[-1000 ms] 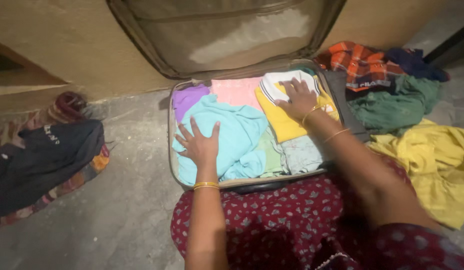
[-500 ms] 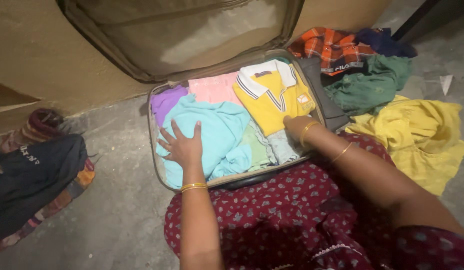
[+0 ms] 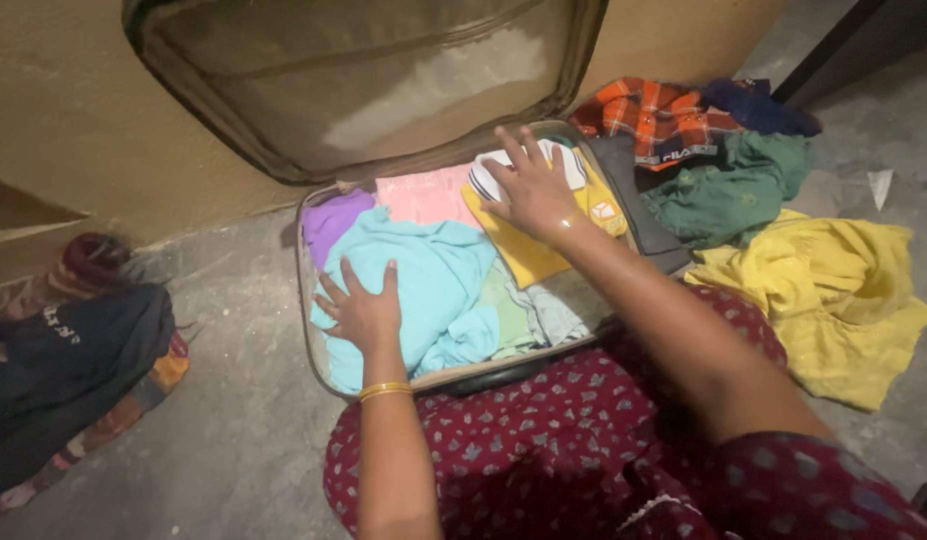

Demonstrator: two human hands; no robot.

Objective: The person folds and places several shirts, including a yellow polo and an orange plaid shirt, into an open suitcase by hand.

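two hands flat and open, left hand [image 3: 362, 312] on turquoise garment [image 3: 439, 275], right hand [image 3: 532, 190] half-hiding yellow shirt [image 3: 529, 255], suitcase [image 3: 312, 345] lid cropped

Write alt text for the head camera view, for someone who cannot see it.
A person kneeling on a concrete floor presses both hands on folded clothes in an open suitcase: the left hand flat on a light blue garment, the right hand on a yellow polo shirt. Loose clothes lie heaped to the right.
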